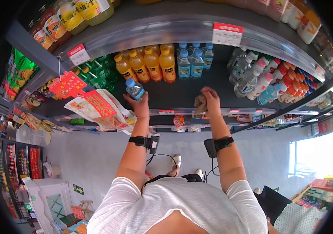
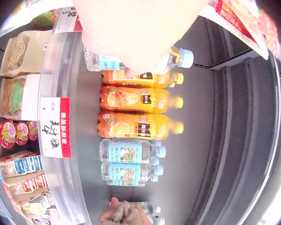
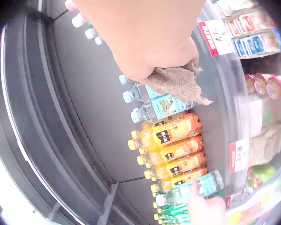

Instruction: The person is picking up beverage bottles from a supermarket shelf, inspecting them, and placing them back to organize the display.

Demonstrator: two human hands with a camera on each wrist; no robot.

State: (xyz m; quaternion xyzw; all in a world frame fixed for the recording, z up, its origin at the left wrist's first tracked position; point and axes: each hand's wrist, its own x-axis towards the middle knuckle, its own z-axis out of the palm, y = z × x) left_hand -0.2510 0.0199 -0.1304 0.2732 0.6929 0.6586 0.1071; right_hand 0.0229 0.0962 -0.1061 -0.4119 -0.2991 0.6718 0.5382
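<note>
My left hand (image 1: 140,104) grips a clear water bottle (image 1: 136,92) with a blue cap and light blue label, at the shelf's front in front of the orange juice bottles (image 1: 151,64). In the left wrist view the hand covers much of this bottle (image 2: 186,58). A brown cloth (image 3: 175,85) is bunched in my right hand (image 1: 212,103), which hovers over the front of the same shelf. Several blue-capped water bottles (image 1: 196,64) of the same look stand upright farther back, between the two hands.
Green bottles (image 1: 94,76) stand at the left, with a red-and-white package (image 1: 100,109) hanging before them. Clear and pink-capped bottles (image 1: 252,80) fill the right side. A shelf edge with price tags (image 1: 229,35) runs above; snack packs sit below.
</note>
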